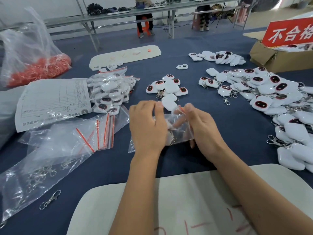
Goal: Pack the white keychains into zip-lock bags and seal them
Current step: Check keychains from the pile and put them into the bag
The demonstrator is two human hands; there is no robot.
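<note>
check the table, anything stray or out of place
One metal clasp lies alone on the blue cloth at near left, outside the clear bag of clasps. A single white shell also sits apart from the keychain piles. Nothing looks damaged.
</note>
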